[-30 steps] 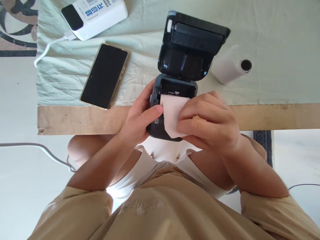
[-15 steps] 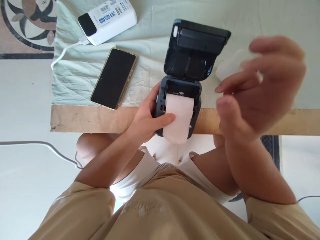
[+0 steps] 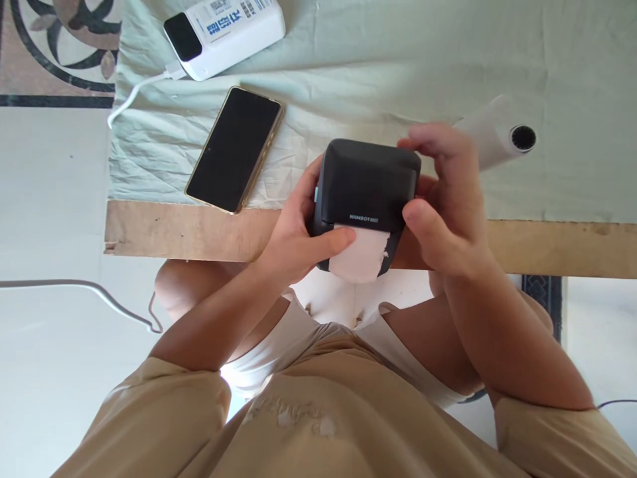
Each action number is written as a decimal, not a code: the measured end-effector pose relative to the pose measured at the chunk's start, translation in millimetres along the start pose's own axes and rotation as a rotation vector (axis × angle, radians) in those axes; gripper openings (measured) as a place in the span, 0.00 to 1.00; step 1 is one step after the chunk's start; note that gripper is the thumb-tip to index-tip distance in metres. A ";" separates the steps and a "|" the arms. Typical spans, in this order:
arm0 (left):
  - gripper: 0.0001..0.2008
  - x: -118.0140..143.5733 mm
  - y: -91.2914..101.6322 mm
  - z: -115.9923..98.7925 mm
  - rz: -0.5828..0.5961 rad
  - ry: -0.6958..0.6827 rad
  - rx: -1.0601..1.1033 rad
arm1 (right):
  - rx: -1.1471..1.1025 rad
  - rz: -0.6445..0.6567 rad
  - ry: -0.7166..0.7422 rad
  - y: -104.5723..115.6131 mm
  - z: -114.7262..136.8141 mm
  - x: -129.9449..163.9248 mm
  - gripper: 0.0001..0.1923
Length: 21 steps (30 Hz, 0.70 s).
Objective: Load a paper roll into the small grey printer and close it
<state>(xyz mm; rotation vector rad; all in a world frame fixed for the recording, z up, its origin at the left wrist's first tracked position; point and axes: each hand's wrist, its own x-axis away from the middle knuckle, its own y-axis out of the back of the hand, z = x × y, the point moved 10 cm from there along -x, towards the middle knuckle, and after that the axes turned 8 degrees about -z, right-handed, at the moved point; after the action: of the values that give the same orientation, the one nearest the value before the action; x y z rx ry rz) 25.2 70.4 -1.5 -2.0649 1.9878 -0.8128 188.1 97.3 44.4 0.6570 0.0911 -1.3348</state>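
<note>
My left hand point(image 3: 298, 239) grips a dark label printer point(image 3: 368, 176) by its left side, over the table's front edge. A strip of white paper point(image 3: 359, 259) hangs out at the printer's near end, and my left thumb presses on it. The printer's black lid, lettered NIIMBOT, is folded over the body; whether it is latched does not show. Curled round the lid's right edge is my right hand point(image 3: 450, 206), its thumb at the side and its index finger at the far corner. Some of the right fingers are hidden behind the printer.
A white roll point(image 3: 492, 136) with a dark core lies behind my right hand. To the left are a phone point(image 3: 235, 149) and a white power bank point(image 3: 239, 33) with a white cable point(image 3: 134, 99). The green cloth point(image 3: 368, 60) ends at a wooden table edge point(image 3: 199, 232).
The printer's lid has swung from raised toward me, down over the body and paper. My right hand has come in from the right onto the lid; my left hand keeps its hold.
</note>
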 end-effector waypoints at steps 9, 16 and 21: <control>0.32 -4.0 0.7 13.1 0.105 0.007 -0.052 | -0.274 0.169 -0.251 -19.5 -17.4 5.8 0.40; 0.20 -6.3 -7.7 1.8 0.118 -0.105 0.007 | -0.278 0.196 -0.299 -17.6 -19.4 -1.9 0.46; 0.24 -5.0 -19.7 -2.2 0.178 -0.109 0.069 | -0.221 0.208 -0.255 -13.1 -20.1 -0.1 0.50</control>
<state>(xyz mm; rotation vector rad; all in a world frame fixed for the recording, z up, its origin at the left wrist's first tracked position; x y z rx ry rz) 41.5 77.8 8.4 -1.8226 2.0191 -0.7081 182.1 106.1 22.9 0.2972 -0.0355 -1.1765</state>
